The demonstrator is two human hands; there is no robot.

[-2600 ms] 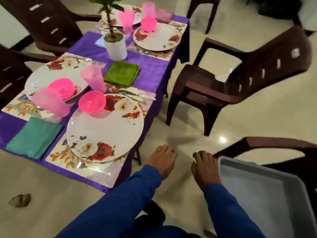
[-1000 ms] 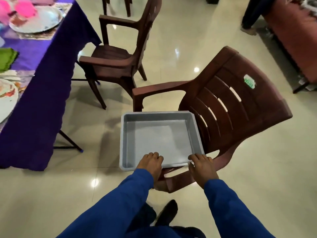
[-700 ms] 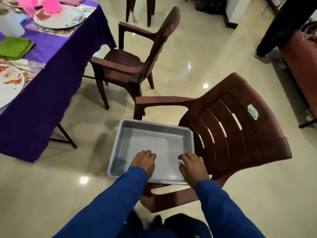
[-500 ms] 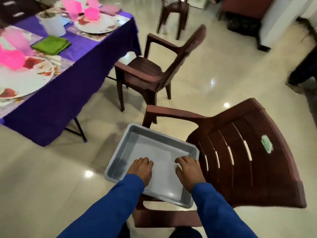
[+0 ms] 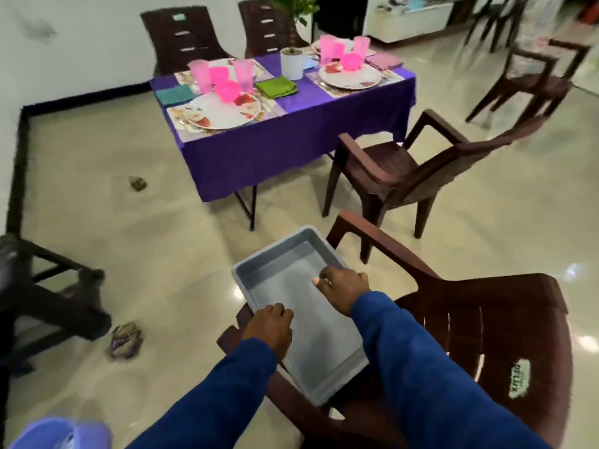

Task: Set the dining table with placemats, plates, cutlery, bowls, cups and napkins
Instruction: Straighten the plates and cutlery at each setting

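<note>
Now the empty grey tray (image 5: 291, 283), turned on the chair (image 5: 486, 319), is being gripped by both hands (image 5: 270, 325), the table (image 5: 285, 102) seemingly set.

Cutlery on table (image 5: 291, 102) too small to make out. Left hand (image 5: 270, 325) fingertips curl over tray (image 5: 291, 280) rim, out of sight. Purple thing (image 5: 61, 432) bottom-left blurred, cut by edge. Dark chair (image 5: 48, 296) cropped at left.
</note>
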